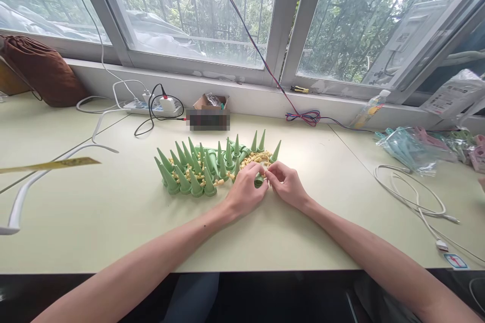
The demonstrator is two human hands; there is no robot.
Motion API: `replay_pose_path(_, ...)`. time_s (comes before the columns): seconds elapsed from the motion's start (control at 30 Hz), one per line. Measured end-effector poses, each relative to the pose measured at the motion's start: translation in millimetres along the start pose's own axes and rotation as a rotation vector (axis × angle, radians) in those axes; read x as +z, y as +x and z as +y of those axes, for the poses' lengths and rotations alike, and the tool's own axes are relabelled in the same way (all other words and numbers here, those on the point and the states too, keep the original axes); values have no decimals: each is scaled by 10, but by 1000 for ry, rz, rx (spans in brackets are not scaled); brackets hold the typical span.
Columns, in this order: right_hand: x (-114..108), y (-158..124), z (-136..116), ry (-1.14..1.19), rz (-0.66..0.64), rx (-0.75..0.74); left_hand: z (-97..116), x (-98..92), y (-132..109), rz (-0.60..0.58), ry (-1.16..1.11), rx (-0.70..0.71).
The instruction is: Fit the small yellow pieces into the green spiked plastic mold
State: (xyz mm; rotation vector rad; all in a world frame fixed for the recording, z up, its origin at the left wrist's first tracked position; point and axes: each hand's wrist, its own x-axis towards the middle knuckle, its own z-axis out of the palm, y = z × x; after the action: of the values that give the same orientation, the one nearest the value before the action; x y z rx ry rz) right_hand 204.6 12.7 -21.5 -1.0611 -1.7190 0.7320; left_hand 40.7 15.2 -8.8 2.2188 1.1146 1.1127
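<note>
My left hand (247,190) is closed around a green plastic spike (258,180), its round wide end towards me. Against it, the thumb and forefinger of my right hand (289,186) are pinched together; whatever they hold is hidden by the fingertips. Just behind both hands lies a heap of small yellow plastic fittings (261,157). To the left, several green cone spikes (184,181) stand point up in rows, with yellow fittings sticking out from some. A lone green spike (277,151) stands beyond my right hand, and other green pieces lie on their sides farther back.
A power strip (151,108) with cables and a small cardboard box (212,101) stand along the window wall. At right are a plastic bottle (371,109), clear bags (415,150) and a coiled white cable (411,197). A brown bag (43,70) sits far left.
</note>
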Motion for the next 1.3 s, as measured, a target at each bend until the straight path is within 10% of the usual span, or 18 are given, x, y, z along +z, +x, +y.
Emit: replay_pose_path(1.3, -1, -10, -41, 70, -5, 121, -14, 2, 4, 2, -3, 38)
